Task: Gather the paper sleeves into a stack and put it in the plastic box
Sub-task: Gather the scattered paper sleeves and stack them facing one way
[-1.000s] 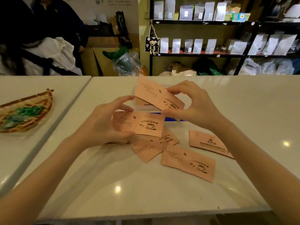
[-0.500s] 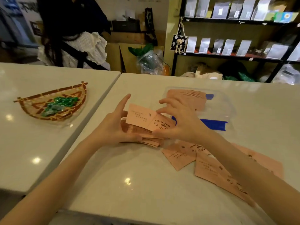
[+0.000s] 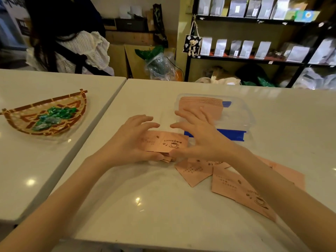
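A small stack of pink paper sleeves (image 3: 166, 144) with a coffee-cup print lies on the white table. My left hand (image 3: 131, 139) cups its left end with the thumb under the near edge. My right hand (image 3: 198, 135) presses against its right end, fingers spread above it. Both hands hold the stack between them. Behind it stands the clear plastic box (image 3: 243, 113) with blue clips, holding a thick stack of sleeves (image 3: 200, 104). Loose sleeves (image 3: 231, 182) lie on the table to the right, partly hidden under my right forearm.
A woven basket (image 3: 20, 122) with green wrapped candies sits on the neighbouring table at the left. A person in a white top (image 3: 76, 50) stands behind that table. Black shelves (image 3: 254, 57) with silver pouches fill the back right.
The sleeve held in my right hand has come down onto the stack in my left. Both hands now close on the stack's ends, and the camera has tilted toward the box.
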Available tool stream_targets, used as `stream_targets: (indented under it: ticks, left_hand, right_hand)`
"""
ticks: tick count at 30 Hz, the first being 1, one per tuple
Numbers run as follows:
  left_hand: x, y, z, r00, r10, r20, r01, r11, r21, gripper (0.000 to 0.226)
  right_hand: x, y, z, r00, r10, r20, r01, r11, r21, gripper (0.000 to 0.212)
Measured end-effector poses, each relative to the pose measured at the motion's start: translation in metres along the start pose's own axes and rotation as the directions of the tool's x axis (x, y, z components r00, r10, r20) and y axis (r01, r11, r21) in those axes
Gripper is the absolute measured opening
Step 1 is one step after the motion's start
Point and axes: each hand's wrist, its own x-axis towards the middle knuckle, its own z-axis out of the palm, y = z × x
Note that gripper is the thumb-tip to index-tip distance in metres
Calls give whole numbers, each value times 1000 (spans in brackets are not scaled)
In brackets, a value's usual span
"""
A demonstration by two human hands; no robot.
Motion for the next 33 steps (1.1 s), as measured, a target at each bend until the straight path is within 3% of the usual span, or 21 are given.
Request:
stream_targets:
  ticks: [3, 6, 14, 20, 27, 33]
  left_hand:
    - [4, 25, 7, 997, 80, 2, -80, 994, 69, 81]
    - [7, 44, 19, 979, 203, -14, -199, 968, 151, 76]
    - [12, 78, 54, 945, 325, 45, -324, 903, 283, 73]
    - [12, 93, 70, 959, 251, 133, -283, 854, 437, 79]
    - [9, 92, 67, 979, 174, 110, -206, 822, 530, 76]
    - [7, 92, 66, 979, 167, 118, -204, 845, 494, 64]
  right_hand:
    - [-17, 10, -10, 997, 15, -76, -10, 998, 65, 71]
    - [-35, 24, -17, 991, -9, -133, 12, 1000, 19, 71]
    - [-93, 47, -27, 990, 136, -34, -136, 991, 1, 74]
    - [-127, 54, -26, 972, 224, 72, -226, 974, 17, 73]
    - [-145, 56, -16, 964, 235, 125, -225, 970, -93, 78]
    - [-149, 62, -14, 973, 226, 55, -223, 973, -51, 68]
